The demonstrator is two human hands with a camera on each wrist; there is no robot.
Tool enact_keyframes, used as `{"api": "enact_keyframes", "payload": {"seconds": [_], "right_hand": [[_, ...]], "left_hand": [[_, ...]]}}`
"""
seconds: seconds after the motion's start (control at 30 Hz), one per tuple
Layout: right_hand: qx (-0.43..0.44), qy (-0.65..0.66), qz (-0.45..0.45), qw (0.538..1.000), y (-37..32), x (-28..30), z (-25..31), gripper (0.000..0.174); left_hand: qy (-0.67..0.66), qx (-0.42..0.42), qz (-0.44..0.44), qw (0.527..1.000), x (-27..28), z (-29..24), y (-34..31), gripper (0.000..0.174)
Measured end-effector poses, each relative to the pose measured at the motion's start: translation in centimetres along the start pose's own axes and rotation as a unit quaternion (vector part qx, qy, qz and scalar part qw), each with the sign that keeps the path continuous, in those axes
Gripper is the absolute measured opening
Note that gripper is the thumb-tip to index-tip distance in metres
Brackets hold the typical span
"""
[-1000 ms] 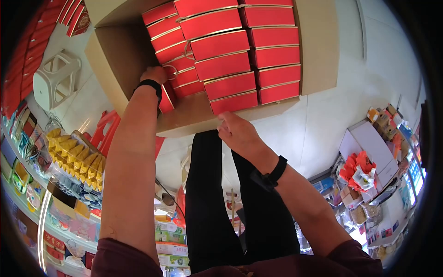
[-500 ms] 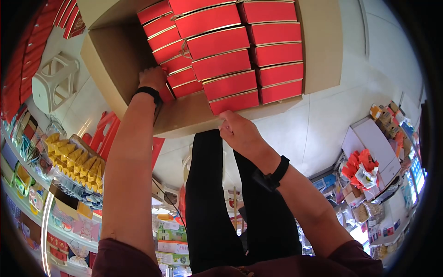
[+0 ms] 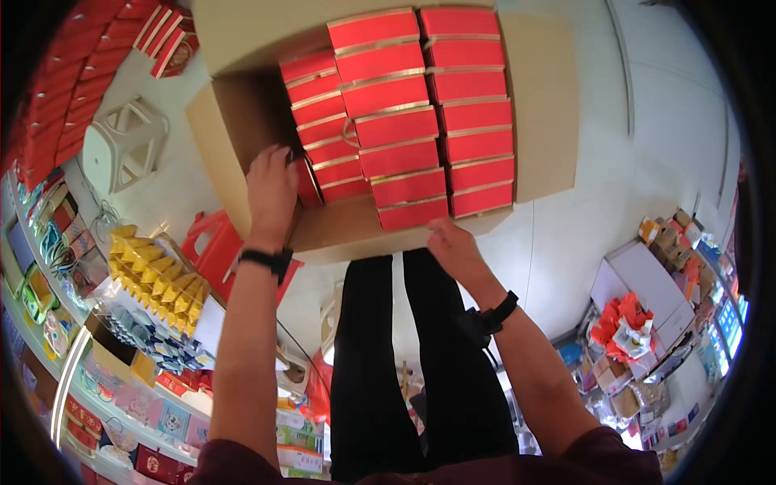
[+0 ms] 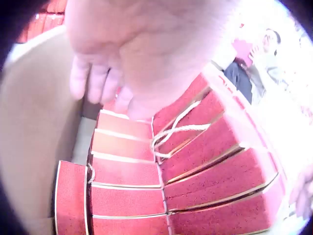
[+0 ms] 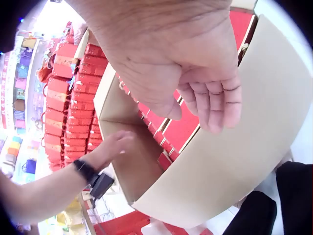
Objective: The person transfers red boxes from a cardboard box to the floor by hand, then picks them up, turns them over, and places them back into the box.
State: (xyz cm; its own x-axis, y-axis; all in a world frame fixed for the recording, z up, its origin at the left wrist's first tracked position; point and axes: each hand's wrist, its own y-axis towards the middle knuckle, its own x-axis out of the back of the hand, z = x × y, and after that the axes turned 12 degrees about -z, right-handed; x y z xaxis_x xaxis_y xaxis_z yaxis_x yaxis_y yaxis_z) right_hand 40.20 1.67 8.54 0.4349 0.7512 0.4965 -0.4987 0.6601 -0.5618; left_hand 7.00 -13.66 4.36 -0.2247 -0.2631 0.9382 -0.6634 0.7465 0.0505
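A large cardboard carton holds rows of red gift boxes with gold edges; cord handles show on some. My left hand is over the carton's left side, its fingers extended and nothing in its grasp. Beside its fingertips a narrow red box stands against the left row; the left wrist view also shows this box by the carton wall. My right hand hovers at the carton's front edge near the front boxes, its fingers loosely bent and empty in the right wrist view.
A white plastic stool and a red stool stand left of the carton. More red boxes are stacked at the far left. Shelves with yellow packets curve along the lower left; a cluttered white counter is at right.
My left hand has drawn back from the narrow red box, which now shows standing in the carton's left side. My right hand stays by the front edge. The head view has shifted.
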Motion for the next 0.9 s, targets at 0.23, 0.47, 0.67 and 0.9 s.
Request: {"api": "enact_keyframes", "payload": {"seconds": [0.23, 0.47, 0.67, 0.9], "right_hand": [[-0.038, -0.191, -0.272, 0.942, 4.9, 11.0, -8.3, 0.022], [-0.224, -0.077, -0.214, 0.948, 8.1, 20.3, -12.3, 0.088], [-0.343, 0.320, -0.112, 0.876, 5.8, 16.9, -12.3, 0.081], [-0.223, 0.509, -0.151, 0.817, 7.9, 12.6, -13.8, 0.089]], "left_hand": [[-0.014, 0.279, 0.020, 0.960, 2.3, 5.6, -5.0, 0.060], [0.007, 0.318, 0.095, 0.943, -1.2, 8.4, -3.1, 0.070], [0.028, 0.294, 0.153, 0.943, -1.0, 9.9, -1.8, 0.049], [0.057, 0.260, 0.152, 0.952, -4.0, 13.5, -2.8, 0.046]]}}
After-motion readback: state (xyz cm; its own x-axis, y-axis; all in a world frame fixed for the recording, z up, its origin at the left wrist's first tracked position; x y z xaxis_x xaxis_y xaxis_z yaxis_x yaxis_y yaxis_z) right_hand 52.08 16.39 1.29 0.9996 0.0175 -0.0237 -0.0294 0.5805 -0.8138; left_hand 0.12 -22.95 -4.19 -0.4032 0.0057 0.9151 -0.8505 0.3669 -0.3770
